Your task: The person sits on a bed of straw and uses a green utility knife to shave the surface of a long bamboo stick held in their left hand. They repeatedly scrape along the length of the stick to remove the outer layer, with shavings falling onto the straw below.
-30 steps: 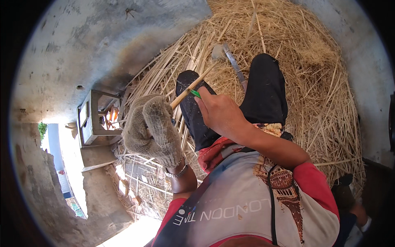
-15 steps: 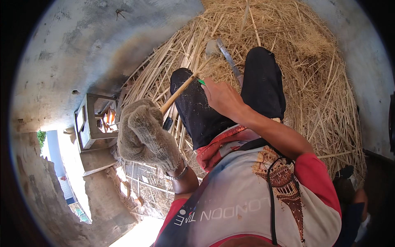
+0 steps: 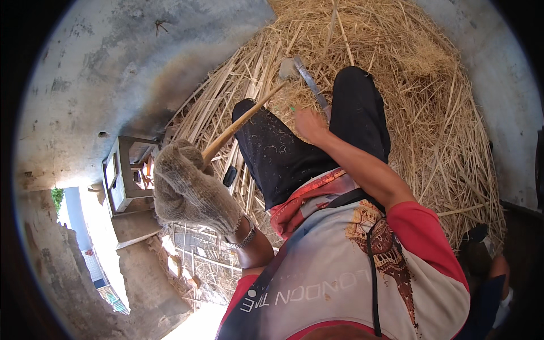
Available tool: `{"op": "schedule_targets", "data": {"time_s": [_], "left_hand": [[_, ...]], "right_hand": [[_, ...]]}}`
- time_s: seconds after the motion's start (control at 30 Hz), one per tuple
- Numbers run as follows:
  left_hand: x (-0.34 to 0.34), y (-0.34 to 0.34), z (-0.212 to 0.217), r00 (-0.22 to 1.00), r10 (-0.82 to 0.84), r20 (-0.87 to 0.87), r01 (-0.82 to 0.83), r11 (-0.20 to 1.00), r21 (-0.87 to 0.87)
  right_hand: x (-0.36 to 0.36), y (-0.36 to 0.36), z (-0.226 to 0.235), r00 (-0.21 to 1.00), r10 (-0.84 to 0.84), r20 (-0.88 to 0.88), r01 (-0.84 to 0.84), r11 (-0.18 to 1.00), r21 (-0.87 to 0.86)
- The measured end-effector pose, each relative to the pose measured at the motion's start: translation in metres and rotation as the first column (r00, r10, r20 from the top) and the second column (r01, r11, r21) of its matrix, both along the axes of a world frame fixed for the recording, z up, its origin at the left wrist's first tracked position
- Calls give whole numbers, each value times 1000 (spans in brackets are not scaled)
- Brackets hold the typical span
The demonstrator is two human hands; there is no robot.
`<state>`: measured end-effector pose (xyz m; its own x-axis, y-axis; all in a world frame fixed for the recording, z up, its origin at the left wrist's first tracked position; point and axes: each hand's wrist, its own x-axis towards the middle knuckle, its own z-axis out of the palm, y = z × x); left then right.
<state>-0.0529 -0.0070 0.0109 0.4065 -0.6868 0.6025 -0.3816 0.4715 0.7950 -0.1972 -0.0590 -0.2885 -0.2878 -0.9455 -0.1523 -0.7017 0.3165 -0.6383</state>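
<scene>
Logging from my end: 2 hands, apart. The left hand (image 3: 190,184), in a thick knit glove, is clamped on the stout end of the pale stick (image 3: 243,121), which slants across the left thigh (image 3: 269,150), thin tip past the knee. The right hand (image 3: 310,124) is curled between the legs, small green tool (image 3: 292,108) poking out; mostly hidden, can't tell if there's an edge. Looks clear of the stick.

Handling, my call: firm glove grip at the stout end, stick steadied over the thigh, light even strokes toward the thin tip and away from the glove, small turn between passes. I'd want both knees out of the stroke line, knuckles clear of the long blade (image 3: 310,83) lying on the straw (image 3: 430,119).
</scene>
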Motion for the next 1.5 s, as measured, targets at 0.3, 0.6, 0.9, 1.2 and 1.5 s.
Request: {"op": "schedule_targets", "data": {"time_s": [0.3,0.6,0.9,1.2,1.5], "left_hand": [[19,-2,-11,998,-42,42,45,997,-55],[33,2,-17,959,-262,111,268,962,-46],[25,-5,-12,969,-243,51,247,964,-95],[23,-4,-14,997,9,77,-9,1000,0],[4,-12,-4,981,172,86,-176,983,50]], "right_hand": [[17,31,114,961,139,240,-31,914,-405],[8,13,61,995,92,-23,-95,969,-227],[-27,5,-13,985,28,-172,-52,989,-135],[22,15,64,976,80,204,24,884,-466],[-42,-48,-91,973,-196,-122,206,976,71]]}}
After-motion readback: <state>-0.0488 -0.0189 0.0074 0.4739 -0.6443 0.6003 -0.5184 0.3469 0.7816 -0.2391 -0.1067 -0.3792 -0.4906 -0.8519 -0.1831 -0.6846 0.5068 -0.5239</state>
